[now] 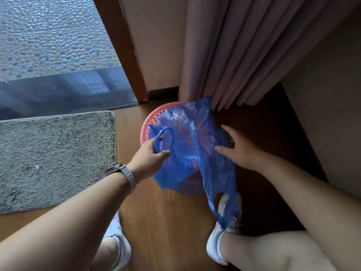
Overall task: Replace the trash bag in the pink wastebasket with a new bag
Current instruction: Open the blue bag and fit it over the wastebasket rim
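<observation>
The pink wastebasket [150,119] stands on the wooden floor [152,204], right at the foot of the curtain [234,55]. The blue bag [187,137] is draped over its mouth and hides most of the rim. One handle loop trails down from the basket toward your right shoe [214,241]. Your left hand [150,153] grips the other loop at the basket's left side. Your right hand [237,147] lies open with its fingers spread, resting on the bag at the basket's right side. A grey mat [54,153] lies left of the basket.

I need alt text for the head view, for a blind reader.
The left hand holds a handle of a blue bag over a pink wastebasket on a wood floor; the right hand touches the bag. A grey mat lies left.
</observation>
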`<state>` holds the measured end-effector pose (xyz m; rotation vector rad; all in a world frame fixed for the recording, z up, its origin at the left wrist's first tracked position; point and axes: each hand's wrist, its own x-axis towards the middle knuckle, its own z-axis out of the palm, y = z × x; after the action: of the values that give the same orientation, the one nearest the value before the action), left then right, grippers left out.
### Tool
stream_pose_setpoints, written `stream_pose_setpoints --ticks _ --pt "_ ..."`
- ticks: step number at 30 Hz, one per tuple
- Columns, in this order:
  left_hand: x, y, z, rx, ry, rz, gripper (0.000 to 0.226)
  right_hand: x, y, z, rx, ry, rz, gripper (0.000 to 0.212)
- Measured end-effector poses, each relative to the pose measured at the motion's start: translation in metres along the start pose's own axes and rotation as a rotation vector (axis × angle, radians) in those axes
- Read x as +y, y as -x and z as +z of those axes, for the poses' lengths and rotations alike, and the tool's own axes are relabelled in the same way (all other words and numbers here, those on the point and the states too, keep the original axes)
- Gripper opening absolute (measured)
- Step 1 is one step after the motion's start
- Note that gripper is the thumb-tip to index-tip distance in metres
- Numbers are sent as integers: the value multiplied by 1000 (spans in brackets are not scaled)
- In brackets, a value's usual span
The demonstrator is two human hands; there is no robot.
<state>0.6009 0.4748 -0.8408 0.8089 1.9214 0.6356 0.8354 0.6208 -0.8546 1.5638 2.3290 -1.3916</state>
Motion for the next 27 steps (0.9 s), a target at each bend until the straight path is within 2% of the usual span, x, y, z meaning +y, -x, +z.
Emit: stream_pose_setpoints --ticks 2,4,8,13,16,19,22,27 --pt "0 -3 7 -15 -12 -6 36 -10 -14 13 23 -65 -44 82" --pt "1 -9 12 -8 -14 -41 53 -19 -27 27 45 -86 -81 85" --pt "-25 -39 26 33 88 -84 69 -32 -53 46 70 -141 -61 89" --pt "-42 -54 39 21 206 -128 76 -39 -68 75 -138 18 43 88" --pt "-30 -48 37 -8 248 -142 71 -41 -72 85 -210 -21 153 86" --pt "-9 -37 31 -68 330 -151 52 -43 -73 93 -307 -95 275 80" --pt "-8 -36 30 -96 335 -158 52 -45 -73 97 -420 -35 355 71" --pt "-10 -31 20 -27 221 -77 23 -47 -76 93 -314 -15 311 57"
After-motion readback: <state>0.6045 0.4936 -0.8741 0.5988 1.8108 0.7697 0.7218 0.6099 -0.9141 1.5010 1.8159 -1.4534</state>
